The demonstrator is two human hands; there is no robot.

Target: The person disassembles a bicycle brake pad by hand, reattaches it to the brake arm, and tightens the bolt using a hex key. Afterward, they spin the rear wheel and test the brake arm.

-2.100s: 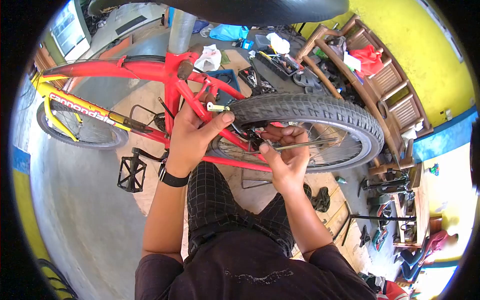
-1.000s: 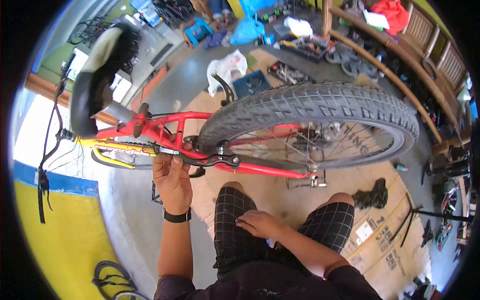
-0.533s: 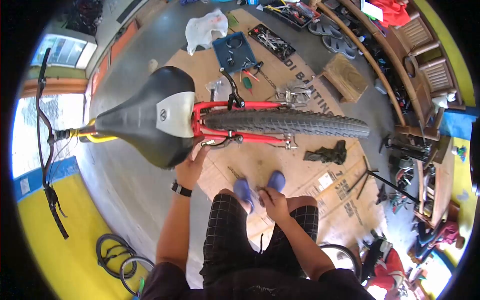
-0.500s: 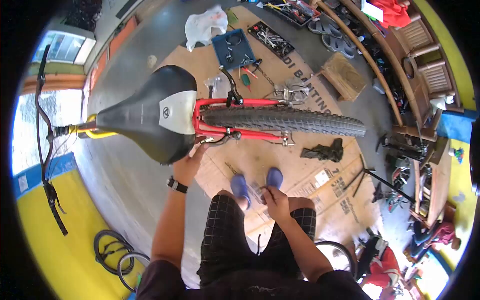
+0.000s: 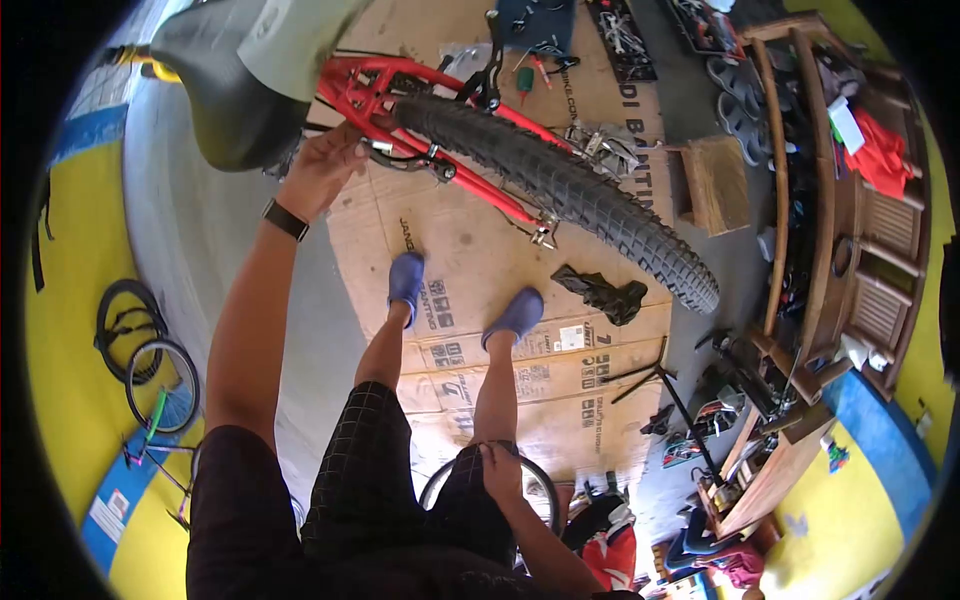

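My left hand (image 5: 325, 168), a dark band on its wrist, is closed at the red bicycle frame (image 5: 380, 75), beside the rear brake and just right of the black and grey saddle (image 5: 225, 100); its fingertips are partly hidden. A knobbly black rear tyre (image 5: 560, 180) slants down to the right between the red frame tubes. My right hand (image 5: 500, 470) is at my knee, against the hem of the checked shorts. Its fingers are curled together, and what they hold, if anything, is too small to name.
Flattened cardboard (image 5: 460, 225) lies underfoot, with a black cloth (image 5: 600, 293) on it. A wooden block (image 5: 715, 185) and a blue tray (image 5: 537, 25) are beyond the wheel. A wooden bench (image 5: 850, 230) stands at right. Spare tyres (image 5: 130, 320) are at lower left.
The view has shifted, and the bicycle now slants down to the right. My left hand stays by the frame near the saddle. My right hand has gone from between my knees onto one knee.
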